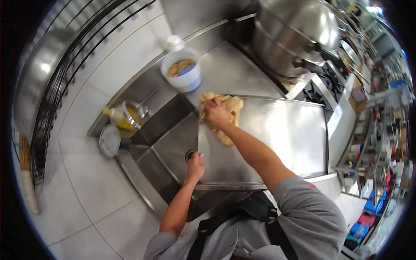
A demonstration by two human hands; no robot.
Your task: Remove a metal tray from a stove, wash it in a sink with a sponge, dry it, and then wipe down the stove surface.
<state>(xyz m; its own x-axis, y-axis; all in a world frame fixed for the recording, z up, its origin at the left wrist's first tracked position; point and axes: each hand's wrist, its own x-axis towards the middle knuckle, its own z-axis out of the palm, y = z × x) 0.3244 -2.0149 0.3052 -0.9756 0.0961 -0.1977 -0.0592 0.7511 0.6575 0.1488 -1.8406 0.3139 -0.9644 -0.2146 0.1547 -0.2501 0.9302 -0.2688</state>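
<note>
A stainless steel panel (253, 162) with raised rims lies across the near corner of a steel sink (172, 139). My right hand (216, 112) presses a crumpled tan terry cloth (234, 105) on the panel's far left corner, fingers bent into the fabric. At the panel's left edge, my left hand (196, 165) grips the rim, above the sink basin. Its fingers beneath the edge are hidden. A round drain (190, 155) shows just beside that hand.
A white plastic jug (182, 73) with a cap and a cut-out side holds cloth. A bottle of yellow liquid (122, 118) and a round grey lid-like disc (110, 141) are by the sink. A large steel pot (289, 35) occupies the stove (320, 86). Wire shelving (61, 97) runs along the left wall.
</note>
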